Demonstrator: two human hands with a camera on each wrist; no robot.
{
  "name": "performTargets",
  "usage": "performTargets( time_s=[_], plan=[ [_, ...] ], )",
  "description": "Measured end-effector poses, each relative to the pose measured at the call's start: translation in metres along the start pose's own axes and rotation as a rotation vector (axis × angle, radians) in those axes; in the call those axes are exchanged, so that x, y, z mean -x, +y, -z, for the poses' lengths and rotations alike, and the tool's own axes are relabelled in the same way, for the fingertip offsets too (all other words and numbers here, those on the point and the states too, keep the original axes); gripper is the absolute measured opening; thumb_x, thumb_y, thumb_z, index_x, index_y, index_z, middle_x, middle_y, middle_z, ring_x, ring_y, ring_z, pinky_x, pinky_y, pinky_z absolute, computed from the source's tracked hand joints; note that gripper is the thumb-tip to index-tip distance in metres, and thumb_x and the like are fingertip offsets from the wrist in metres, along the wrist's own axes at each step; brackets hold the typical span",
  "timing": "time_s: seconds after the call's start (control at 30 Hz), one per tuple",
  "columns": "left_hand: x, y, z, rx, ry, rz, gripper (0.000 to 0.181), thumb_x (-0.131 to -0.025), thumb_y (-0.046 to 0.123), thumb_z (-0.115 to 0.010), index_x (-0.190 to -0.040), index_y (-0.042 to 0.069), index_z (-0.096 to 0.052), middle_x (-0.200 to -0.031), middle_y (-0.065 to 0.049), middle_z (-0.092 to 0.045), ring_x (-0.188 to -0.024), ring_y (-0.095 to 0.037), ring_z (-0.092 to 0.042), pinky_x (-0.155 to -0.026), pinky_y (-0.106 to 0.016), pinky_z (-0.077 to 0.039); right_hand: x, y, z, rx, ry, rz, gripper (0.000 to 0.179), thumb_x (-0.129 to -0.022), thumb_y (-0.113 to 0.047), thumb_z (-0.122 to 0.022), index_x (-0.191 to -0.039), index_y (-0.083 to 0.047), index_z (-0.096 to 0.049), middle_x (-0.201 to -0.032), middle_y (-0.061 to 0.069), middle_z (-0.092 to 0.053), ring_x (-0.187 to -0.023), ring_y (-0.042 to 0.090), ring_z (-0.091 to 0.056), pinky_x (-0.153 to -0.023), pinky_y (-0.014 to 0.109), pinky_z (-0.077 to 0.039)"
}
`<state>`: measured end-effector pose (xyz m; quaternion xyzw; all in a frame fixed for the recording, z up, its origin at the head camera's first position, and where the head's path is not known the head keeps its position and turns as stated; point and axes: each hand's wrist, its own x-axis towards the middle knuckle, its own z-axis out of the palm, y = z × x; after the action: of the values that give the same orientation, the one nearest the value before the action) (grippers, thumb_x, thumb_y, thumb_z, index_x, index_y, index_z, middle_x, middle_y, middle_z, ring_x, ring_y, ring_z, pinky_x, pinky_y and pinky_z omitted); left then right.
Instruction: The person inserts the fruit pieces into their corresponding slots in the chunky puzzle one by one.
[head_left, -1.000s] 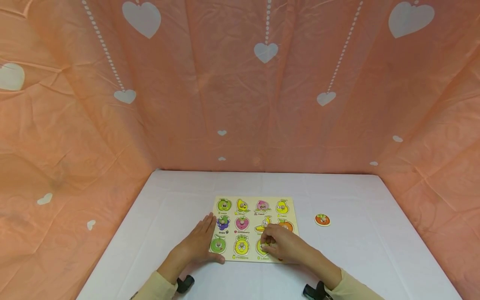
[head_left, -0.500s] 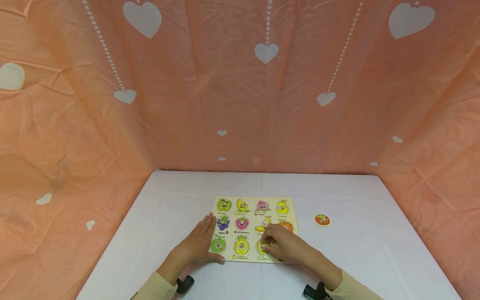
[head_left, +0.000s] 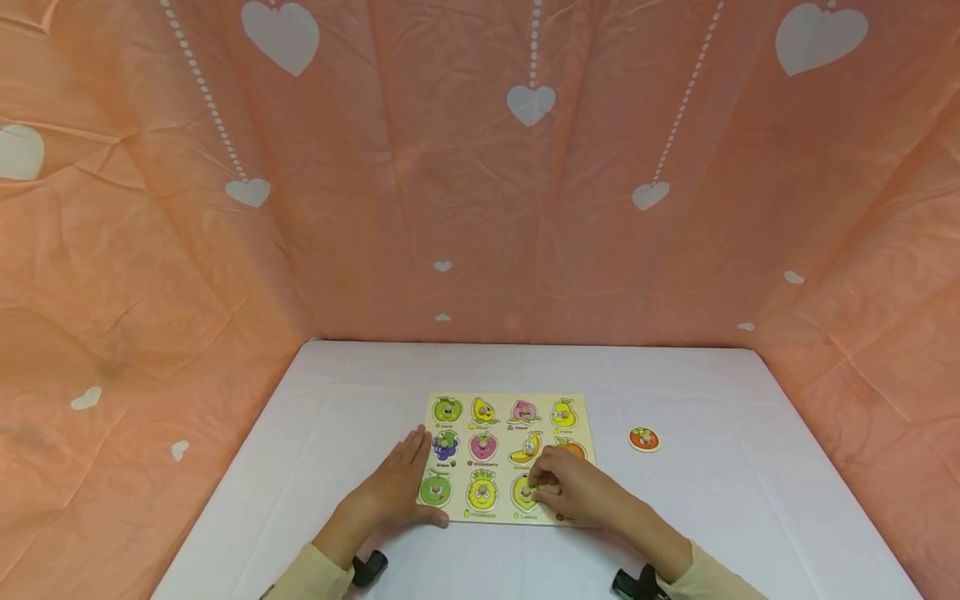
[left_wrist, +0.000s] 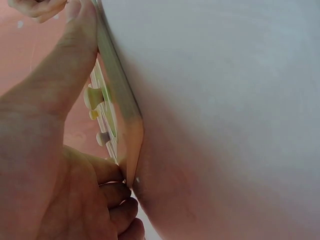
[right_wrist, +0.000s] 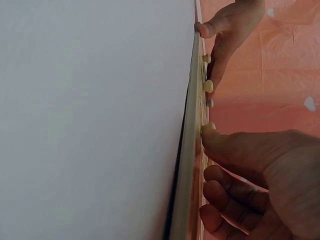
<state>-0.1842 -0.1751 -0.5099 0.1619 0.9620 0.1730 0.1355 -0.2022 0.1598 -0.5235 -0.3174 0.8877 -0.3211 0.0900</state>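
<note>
A pale wooden fruit puzzle board [head_left: 502,522] lies on the white table with knobbed fruit pieces in it. My left hand [head_left: 393,483] braces its left side, fingers along the edge and thumb at the front corner. The right hand [head_left: 573,487] is over the board's lower right part, fingers bent, just right of the lemon piece [head_left: 521,493]. In the right wrist view, the thumb tip [right_wrist: 210,140] is right beside a pale knob [right_wrist: 210,125], which shows past it. The lower right spot of the board is mostly hidden under this hand.
A round orange-red fruit piece [head_left: 643,439] lies on the white table [head_left: 697,492] right of the board. Orange cloth [head_left: 525,208] with white hearts walls the table's back and sides.
The right hand has shifted slightly right, showing more of the lemon piece. My left hand and the loose piece on the table stay as they were.
</note>
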Motion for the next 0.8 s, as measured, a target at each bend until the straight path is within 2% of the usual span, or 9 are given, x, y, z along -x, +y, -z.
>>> performTargets(
  time_s=[0.3,0.5,0.63,0.8],
  plan=[
    [0.001,0.000,0.001,0.003,0.002,0.001,0.138,-0.072,0.057,-0.096,-0.164,-0.013,-0.021,-0.175,-0.031,-0.015,-0.165,-0.041,-0.014,-0.134,-0.052,-0.018,0.008,0.006,0.011,0.006,0.086,0.019,0.012,-0.096,-0.011,-0.082,-0.099,-0.017,-0.072,-0.097,-0.013,-0.062,-0.090,0.003,-0.057,-0.082,0.026,-0.057],
    [0.001,-0.001,0.001,-0.007,0.009,-0.014,0.137,-0.072,0.057,-0.095,-0.163,-0.015,-0.024,-0.174,-0.032,-0.017,-0.164,-0.042,-0.016,-0.134,-0.053,-0.019,0.015,0.015,0.019,-0.013,0.152,-0.027,0.015,-0.094,-0.010,-0.083,-0.095,-0.020,-0.072,-0.092,-0.014,-0.060,-0.089,0.003,-0.058,-0.079,0.024,-0.057],
    [0.001,0.000,0.001,-0.002,0.014,-0.017,0.137,-0.072,0.057,-0.096,-0.163,-0.015,-0.024,-0.174,-0.033,-0.017,-0.164,-0.043,-0.016,-0.134,-0.053,-0.019,0.021,0.022,0.025,-0.027,0.195,-0.045,0.013,-0.093,-0.008,-0.083,-0.095,-0.016,-0.073,-0.089,-0.012,-0.059,-0.085,0.004,-0.056,-0.073,0.023,-0.054],
    [0.001,0.000,0.001,0.002,0.010,-0.014,0.137,-0.072,0.057,-0.096,-0.163,-0.015,-0.024,-0.174,-0.032,-0.017,-0.164,-0.042,-0.016,-0.134,-0.053,-0.019,0.028,0.032,0.032,-0.020,0.250,-0.061,0.016,-0.091,-0.003,-0.083,-0.096,-0.015,-0.075,-0.091,-0.010,-0.062,-0.083,0.004,-0.056,-0.072,0.023,-0.053]
  ],
)
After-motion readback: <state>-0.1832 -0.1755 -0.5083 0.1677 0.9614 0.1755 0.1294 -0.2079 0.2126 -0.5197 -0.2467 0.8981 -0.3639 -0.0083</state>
